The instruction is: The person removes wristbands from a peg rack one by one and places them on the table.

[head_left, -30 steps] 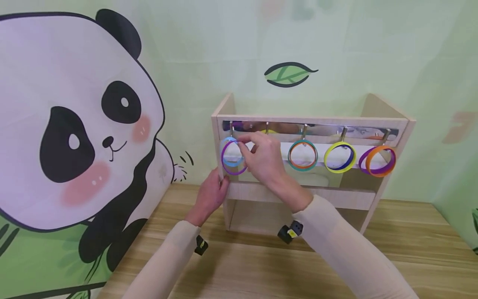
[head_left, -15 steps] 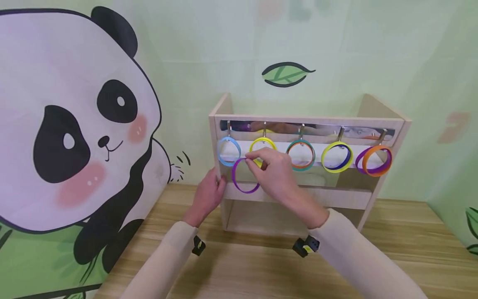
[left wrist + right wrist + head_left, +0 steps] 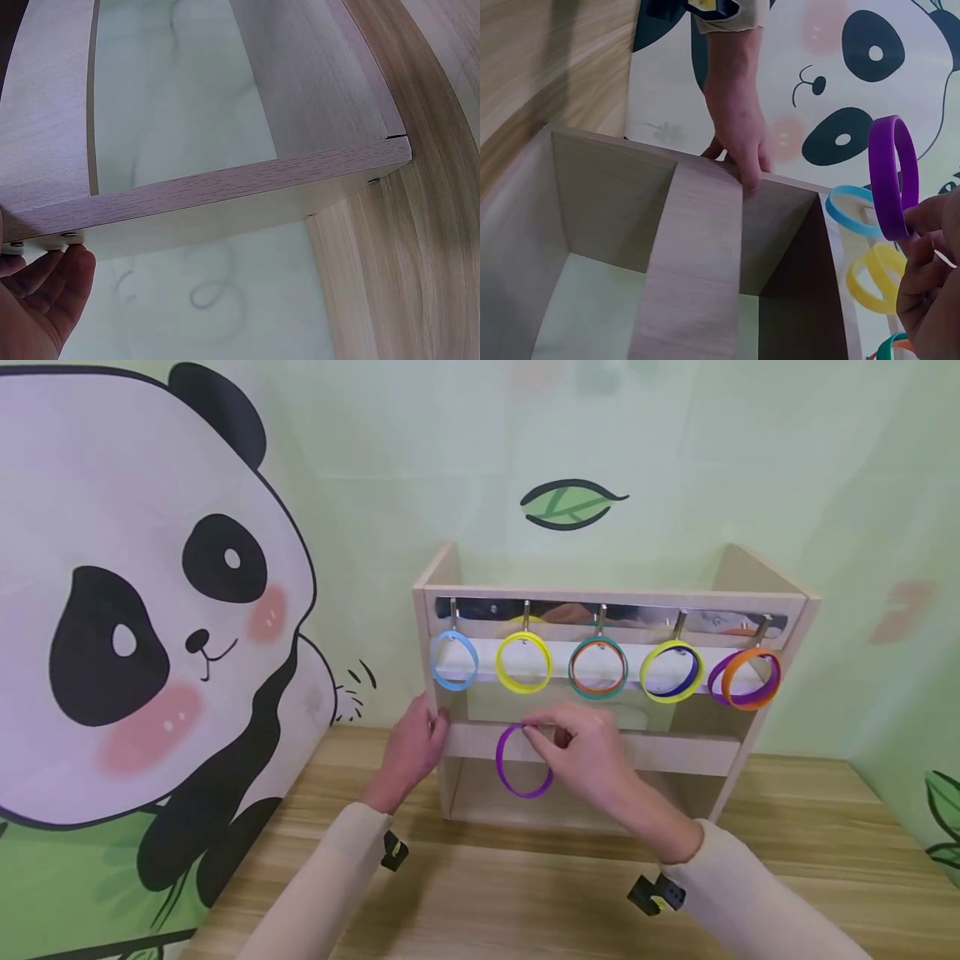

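Note:
In the head view a purple silicone wristband (image 3: 501, 765) hangs below the hook row, in front of the lower part of a wooden shelf unit (image 3: 592, 745). My right hand (image 3: 587, 745) pinches its top edge between thumb and forefinger. My left hand (image 3: 411, 739) holds the unit's left side panel, its fingertips against the outer face in the left wrist view. On the hooks hang a light blue band (image 3: 434, 670), a yellow band (image 3: 501, 672), a teal band (image 3: 572, 677) with an orange one, a yellow and dark blue pair, and an orange and purple pair.
A shiny metal strip (image 3: 495, 609) carries the hooks across the unit's front. The unit stands on a wood-grain table (image 3: 480, 893). Behind is a pale green backdrop (image 3: 375, 527) with a large printed panda (image 3: 120, 527) at the left.
The right hand has taken the purple band away from the leftmost hook, where the light blue one still hangs, and carried it down and right. The left hand keeps its hold on the side panel.

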The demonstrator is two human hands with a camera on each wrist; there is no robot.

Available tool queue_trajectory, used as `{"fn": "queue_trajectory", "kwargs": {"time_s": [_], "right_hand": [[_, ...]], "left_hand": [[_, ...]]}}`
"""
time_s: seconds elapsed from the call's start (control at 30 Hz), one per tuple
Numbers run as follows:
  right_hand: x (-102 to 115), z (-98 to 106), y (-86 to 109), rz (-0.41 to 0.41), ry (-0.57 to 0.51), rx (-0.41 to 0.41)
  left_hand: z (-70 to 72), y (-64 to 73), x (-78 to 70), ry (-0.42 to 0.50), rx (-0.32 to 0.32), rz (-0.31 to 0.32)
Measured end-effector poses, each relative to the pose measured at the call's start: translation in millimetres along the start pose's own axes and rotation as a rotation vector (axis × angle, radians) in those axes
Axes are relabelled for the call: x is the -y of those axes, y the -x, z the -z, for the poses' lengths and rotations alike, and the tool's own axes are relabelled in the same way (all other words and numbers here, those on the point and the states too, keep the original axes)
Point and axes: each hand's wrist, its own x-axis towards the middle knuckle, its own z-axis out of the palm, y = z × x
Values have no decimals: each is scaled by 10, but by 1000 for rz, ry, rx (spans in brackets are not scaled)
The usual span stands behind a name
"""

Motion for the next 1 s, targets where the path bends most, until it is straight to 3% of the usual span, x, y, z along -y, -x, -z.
{"fn": "queue_trajectory", "kwargs": {"time_s": [0.17,0.3,0.67,1.0], "right_hand": [[-52,41,191,-8,-15,31],[-101,75,314,-53,-39,98],[-297,53,573,-84,-88,255],[-387,3,805,-78,-101,342]], "left_hand": [[-7,21,6,5,-6,9],[-22,18,9,10,-12,14],[-11,1,0,2,-30,7],[-31,6,4,-11,-36,3]]}}
